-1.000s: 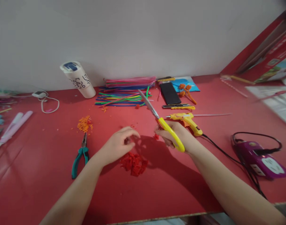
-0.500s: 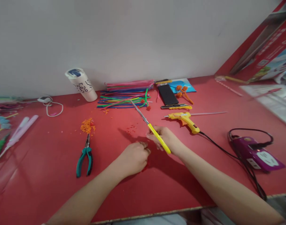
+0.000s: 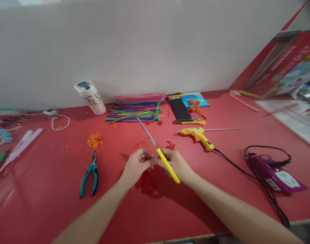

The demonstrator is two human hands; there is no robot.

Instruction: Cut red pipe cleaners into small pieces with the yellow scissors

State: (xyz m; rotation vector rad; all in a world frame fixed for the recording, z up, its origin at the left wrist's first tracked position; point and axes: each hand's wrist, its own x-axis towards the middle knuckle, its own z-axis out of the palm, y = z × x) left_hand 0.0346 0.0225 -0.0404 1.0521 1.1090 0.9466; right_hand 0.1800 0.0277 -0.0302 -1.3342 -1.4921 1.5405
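Note:
My right hand (image 3: pixel 179 165) grips yellow-handled scissors (image 3: pixel 160 154), blades closed and pointing up and to the left. My left hand (image 3: pixel 137 165) is curled beside it, fingertips pinched close to the scissor handle on something small that I cannot make out. A heap of red cuttings (image 3: pixel 147 181) lies on the red table (image 3: pixel 56 217) just below both hands. A few more red bits (image 3: pixel 170 145) lie just beyond my right hand.
Teal pliers (image 3: pixel 89 176) and orange scraps (image 3: pixel 94 140) lie left. Coloured pipe cleaners (image 3: pixel 134 110), a white cup (image 3: pixel 90 96) and a phone (image 3: pixel 179 108) stand at the back. A yellow glue gun (image 3: pixel 198 134) and a purple power strip (image 3: pixel 274 171) lie right.
My left hand lifted off the red heap and came up to meet my right hand. The scissors swung lower and nearer to me.

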